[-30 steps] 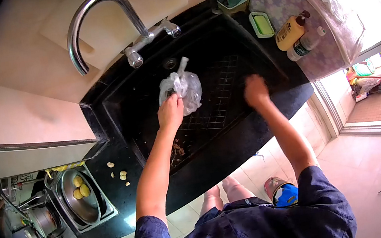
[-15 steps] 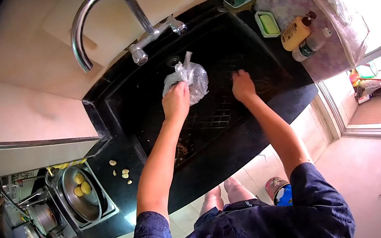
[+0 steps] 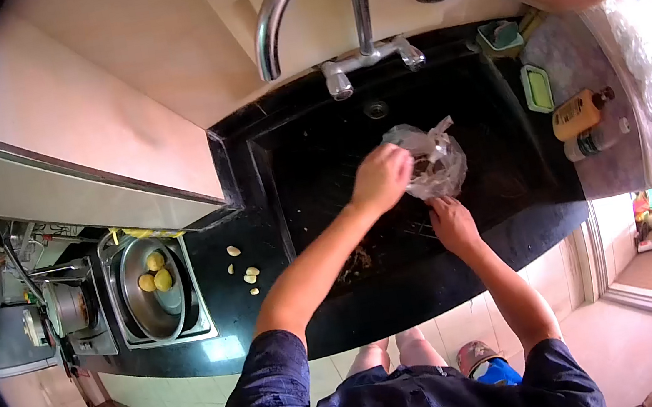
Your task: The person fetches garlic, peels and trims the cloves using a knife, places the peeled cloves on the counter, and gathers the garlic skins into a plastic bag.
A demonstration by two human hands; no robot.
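Note:
A crumpled clear plastic bag (image 3: 445,154) is in the black sink (image 3: 320,162), its mouth partly open with something brownish showing inside. My left hand (image 3: 384,178) is at the bag's left side, its fingers curled together; what they hold, if anything, is hidden. My right hand (image 3: 453,223) pinches the bag's lower edge, knuckles upward. Dark scraps (image 3: 356,265) lie on the sink's bottom, left of my right hand.
A chrome faucet (image 3: 362,21) arches over the sink. Several peeled garlic cloves (image 3: 250,279) lie on the left counter, beside a metal bowl (image 3: 176,302) with yellow round items. A soap dish (image 3: 536,88), pump bottle (image 3: 578,115) and clear bottle (image 3: 599,137) stand at right.
My right hand has come over to the bag's lower edge. My left hand has moved off its twisted top to the side, and the bag is more open. The view has shifted.

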